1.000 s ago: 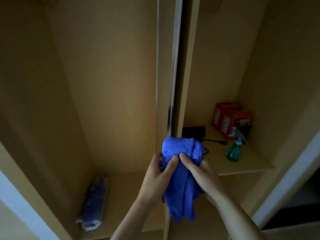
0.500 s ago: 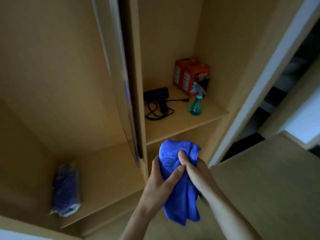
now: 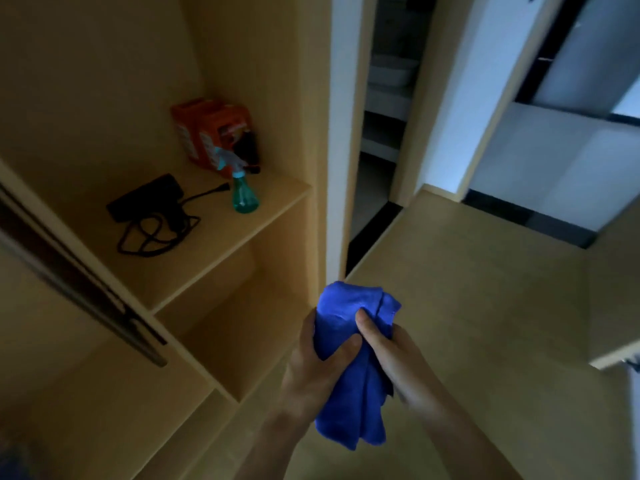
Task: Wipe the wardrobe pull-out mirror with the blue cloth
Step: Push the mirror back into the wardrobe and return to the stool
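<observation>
Both hands grip the cloth (image 3: 349,393) between them: the left hand (image 3: 317,370) has its thumb across the front and its fingers behind, and the right hand (image 3: 393,358) presses its thumb into the top fold with its fingers curled round the far side. The cloth is bunched, its tail hanging below the palms, and it is held over the floor (image 3: 485,306) in front of the body.

That hold is the same as a second ago; the place is not. Then the cloth sat right at the lower end of the mirror (image 3: 79,282), dead ahead. Now the view has swung right, and the mirror is a blurred, edge-on strip at the far left, well apart from the cloth. Between them lies the shelf (image 3: 207,244) with the dryer (image 3: 149,202), spray bottle (image 3: 244,195) and red box (image 3: 214,133).

My reading: the wiping stroke has ended and the person is turning from the wardrobe — either finished or pausing to regather the cloth. Whether the glass is clean cannot be told, as only its edge shows
</observation>
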